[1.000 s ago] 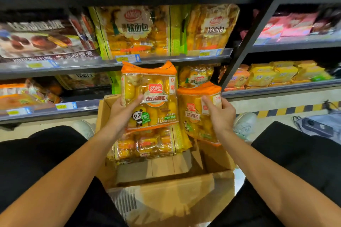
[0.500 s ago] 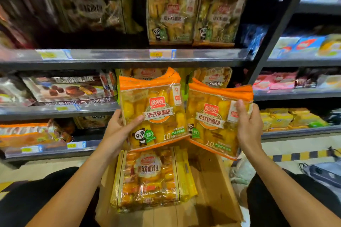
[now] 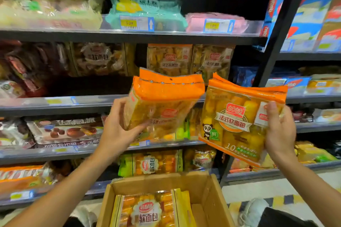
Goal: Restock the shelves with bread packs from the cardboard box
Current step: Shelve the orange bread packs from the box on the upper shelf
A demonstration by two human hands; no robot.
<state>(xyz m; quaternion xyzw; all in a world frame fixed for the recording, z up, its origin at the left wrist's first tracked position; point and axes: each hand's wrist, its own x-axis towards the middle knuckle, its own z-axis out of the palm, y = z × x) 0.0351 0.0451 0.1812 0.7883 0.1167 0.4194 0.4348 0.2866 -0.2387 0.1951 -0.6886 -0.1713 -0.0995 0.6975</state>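
Blurring hides left pack [image 3: 162,105] label; both hands' [image 3: 118,131] [image 3: 278,131] grips clutch orange-topped packs [image 3: 238,121].

Two forearms are showing bare from the lower frame edges up to the wrists; no sleeve, watch, band or glove is appearing on either. The left hand [image 3: 118,131] and right hand [image 3: 279,131] are both ungloved, with no rings showing and short, plain nails. Dark black fabric [image 3: 282,217], apparently trouser cloth over a knee, is showing at the lower right corner, with a smaller patch of the same black at the bottom edge left of centre. A pale white-grey lace-up sneaker [image 3: 252,212] with a mesh-looking upper is showing beside the right patch. A second pale shoe [image 3: 83,212] is partly showing at lower left, too blurred for detail.
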